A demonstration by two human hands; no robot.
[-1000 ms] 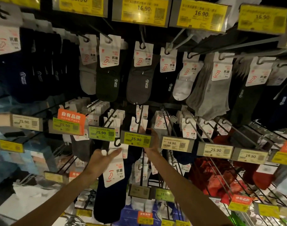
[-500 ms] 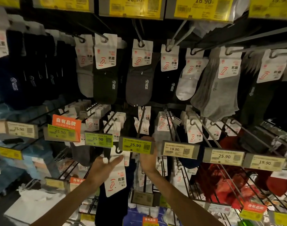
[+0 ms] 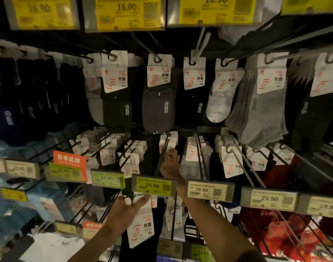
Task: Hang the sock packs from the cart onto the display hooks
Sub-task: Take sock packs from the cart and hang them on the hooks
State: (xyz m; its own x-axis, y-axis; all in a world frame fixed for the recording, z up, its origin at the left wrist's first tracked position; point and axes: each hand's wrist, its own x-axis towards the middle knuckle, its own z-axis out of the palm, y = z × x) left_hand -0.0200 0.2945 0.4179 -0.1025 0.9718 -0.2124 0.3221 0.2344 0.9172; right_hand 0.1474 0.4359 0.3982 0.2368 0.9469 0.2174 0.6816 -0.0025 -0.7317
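Observation:
My left hand [image 3: 124, 212] pinches the top of a dark sock pack [image 3: 141, 227] with a white card, holding it just below the yellow 25.90 price tag [image 3: 153, 186]. My right hand [image 3: 170, 165] reaches up behind that tag along the black display hook [image 3: 162, 154], fingertips touching the white cards of sock packs [image 3: 168, 140] hanging further back on it. Its fingers look loosely extended. The cart is out of view.
Rows of hooks with hanging sock packs fill the wall: dark, grey and white socks [image 3: 158, 103] above under 16.90 tags [image 3: 127, 12], more packs [image 3: 230, 163] on neighbouring hooks. An orange sign [image 3: 69, 160] sits at left. Red items [image 3: 286, 229] lie lower right.
My right hand has moved up from below the 25.90 tag to behind it, along the hook. My left hand has raised the pack toward the tag. The camera has moved closer.

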